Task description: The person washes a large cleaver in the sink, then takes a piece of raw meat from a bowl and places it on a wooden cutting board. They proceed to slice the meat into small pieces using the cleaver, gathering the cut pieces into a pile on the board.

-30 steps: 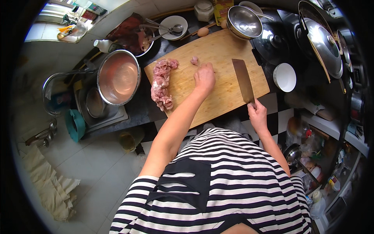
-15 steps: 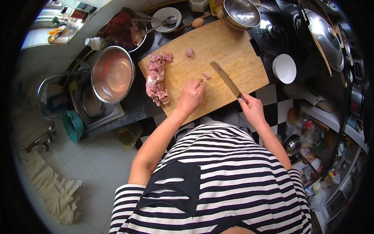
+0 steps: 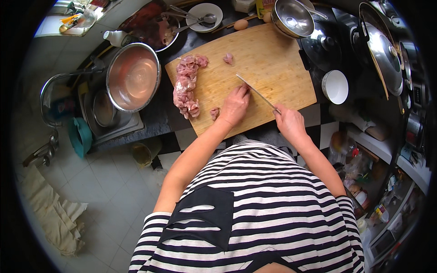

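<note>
A wooden cutting board [image 3: 273, 63] lies before me. Near its middle my left hand [image 3: 236, 106] presses curled fingers down on a small piece of raw meat [image 3: 246, 87], mostly hidden beneath them. My right hand [image 3: 290, 123] is closed around the handle of a kitchen knife [image 3: 259, 94]. The blade stands edge-down, its far end right beside my left fingertips. Along the board's left side runs a row of cut raw meat [image 3: 185, 84]. One loose chunk of meat [image 3: 228, 58] sits toward the back, and another chunk [image 3: 215, 113] lies beside my left wrist.
Left of the board, a metal basin [image 3: 155, 77] stands by the sink and faucet [image 3: 45, 98]. Behind are a white plate [image 3: 193, 25] with spoons, an egg [image 3: 241, 24] and stacked metal bowls [image 3: 293, 18]. At right are a lidded black pot [image 3: 323, 43] and white bowl [image 3: 335, 87].
My left hand has moved slightly right onto the small meat piece. The knife has turned edge-down and come left to my fingertips. A meat chunk now shows by my left wrist.
</note>
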Demonstrator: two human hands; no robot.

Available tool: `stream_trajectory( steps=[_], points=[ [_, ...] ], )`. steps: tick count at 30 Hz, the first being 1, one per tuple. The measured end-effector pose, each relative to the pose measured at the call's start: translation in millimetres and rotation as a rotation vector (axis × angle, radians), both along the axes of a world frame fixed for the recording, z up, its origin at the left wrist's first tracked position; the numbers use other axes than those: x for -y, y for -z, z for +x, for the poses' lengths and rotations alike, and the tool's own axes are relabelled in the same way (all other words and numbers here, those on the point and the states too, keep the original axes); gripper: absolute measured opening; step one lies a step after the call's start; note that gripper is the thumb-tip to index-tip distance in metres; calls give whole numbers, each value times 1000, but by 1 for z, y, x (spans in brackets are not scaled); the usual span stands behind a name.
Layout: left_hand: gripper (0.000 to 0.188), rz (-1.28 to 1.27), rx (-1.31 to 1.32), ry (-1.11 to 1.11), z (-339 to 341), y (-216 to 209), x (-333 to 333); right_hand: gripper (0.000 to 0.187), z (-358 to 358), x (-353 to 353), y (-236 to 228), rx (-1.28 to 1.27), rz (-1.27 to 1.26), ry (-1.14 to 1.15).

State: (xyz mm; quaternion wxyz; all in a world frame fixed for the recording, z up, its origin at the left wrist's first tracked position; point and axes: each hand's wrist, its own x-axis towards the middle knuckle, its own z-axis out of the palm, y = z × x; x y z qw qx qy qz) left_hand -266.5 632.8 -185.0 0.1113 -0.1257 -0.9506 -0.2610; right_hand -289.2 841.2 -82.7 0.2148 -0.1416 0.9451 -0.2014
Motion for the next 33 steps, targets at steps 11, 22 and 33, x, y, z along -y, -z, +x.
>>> stream_trajectory(
  steps=[11, 22, 33],
  points=[
    [26, 8, 54, 26, 1, 2, 4, 13, -8, 38, 35, -6, 52, -53],
    [31, 87, 67, 13, 8, -9, 6, 16, -10, 18, 0, 4, -33, -44],
    [25, 9, 47, 1, 1, -4, 7, 17, -2, 17, 0, 94, 60, -27]
  ],
)
